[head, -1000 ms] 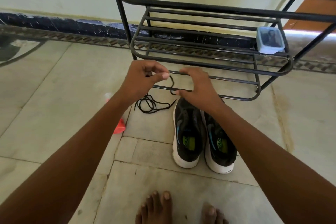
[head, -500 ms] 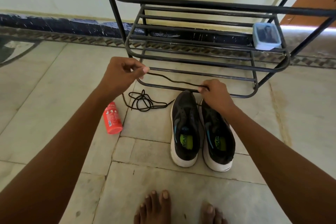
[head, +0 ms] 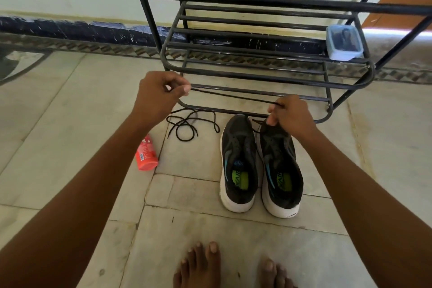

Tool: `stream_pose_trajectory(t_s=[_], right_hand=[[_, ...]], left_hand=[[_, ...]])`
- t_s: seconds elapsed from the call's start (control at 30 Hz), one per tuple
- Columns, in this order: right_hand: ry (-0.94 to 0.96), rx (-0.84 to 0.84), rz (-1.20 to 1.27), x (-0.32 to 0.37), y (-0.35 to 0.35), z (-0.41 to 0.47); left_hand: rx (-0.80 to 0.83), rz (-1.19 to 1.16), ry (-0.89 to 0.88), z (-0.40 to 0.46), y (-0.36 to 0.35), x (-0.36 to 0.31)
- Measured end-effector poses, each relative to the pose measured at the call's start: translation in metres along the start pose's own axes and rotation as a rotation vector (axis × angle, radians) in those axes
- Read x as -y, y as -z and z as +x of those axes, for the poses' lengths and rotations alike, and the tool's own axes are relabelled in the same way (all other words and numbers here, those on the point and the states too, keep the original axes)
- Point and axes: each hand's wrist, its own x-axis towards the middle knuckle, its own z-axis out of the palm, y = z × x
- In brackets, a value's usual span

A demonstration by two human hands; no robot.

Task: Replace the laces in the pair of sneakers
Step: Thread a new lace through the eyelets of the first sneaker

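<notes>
Black lace [head: 233,95] stretched taut between two hands above a pale marble-tiled floor [head: 58,124]. Left hand [head: 159,93]: fingers curled, thumb and forefinger pinching one end of the lace, held in front of the lowest rail of a black metal shoe rack [head: 257,70]. Right hand [head: 289,114]: lower and nearer the shoes, fingers closed around the other part of the same lace directly over the toe of the right sneaker [head: 278,166]; a short length of lace runs from this hand down to that shoe's front eyelets. Left sneaker [head: 238,163]: standing just beside its partner, sides touching or nearly so, toes pointing toward the rack, heels toward the person; both are black with white soles and green insoles. Second black lace [head: 191,124]: lying loose in a tangle on the floor, left of the sneakers and under the left hand. Orange-red bottle [head: 146,154]: on its side on the floor, left of the loose lace. Pale blue plastic container [head: 343,42]: resting on a rack shelf, at its right end. Bare feet [head: 201,266] visible at the lower edge.
</notes>
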Motion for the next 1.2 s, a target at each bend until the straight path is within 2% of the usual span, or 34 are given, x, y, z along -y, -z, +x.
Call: stream_pose_trajectory(t_s=[0.1, 0.2, 0.3, 0.4, 0.47, 0.6, 0.7, 0.83, 0.93, 1.0, 1.2], right_hand=[[-0.032, -0.035, -0.034, -0.010, 0.001, 0.004], [0.123, -0.005, 0.012, 0.002, -0.006, -0.003], [0.280, 0.104, 0.074, 0.020, -0.012, -0.011], [0.338, 0.233, 0.259, 0.032, -0.013, -0.017], [0.342, 0.200, 0.294, 0.029, -0.011, -0.016], [0.196, -0.001, 0.075, 0.002, -0.003, -0.003], [0.184, -0.044, 0.005, -0.006, -0.001, -0.003], [0.347, 0.114, 0.084, 0.017, -0.016, -0.011], [0.427, 0.192, 0.126, 0.024, -0.023, -0.010], [0.388, 0.148, 0.119, 0.020, -0.021, -0.009], [0.021, 0.013, 0.014, -0.019, 0.003, -0.001]], left_hand=[[0.019, 0.012, 0.015, -0.003, -0.012, -0.006], [0.089, -0.113, -0.053, -0.007, -0.030, -0.028], [0.163, -0.232, -0.083, -0.009, -0.046, -0.050], [0.187, -0.216, -0.084, -0.007, -0.054, -0.055], [0.193, -0.213, -0.060, -0.006, -0.053, -0.051], [0.155, -0.179, -0.040, -0.007, -0.046, -0.037], [0.189, -0.197, -0.049, -0.008, -0.046, -0.037], [0.253, -0.196, -0.097, -0.009, -0.056, -0.051], [0.239, -0.184, -0.103, -0.009, -0.061, -0.053], [0.216, -0.161, -0.091, -0.009, -0.061, -0.048], [0.102, 0.002, 0.016, -0.006, -0.052, -0.025]])
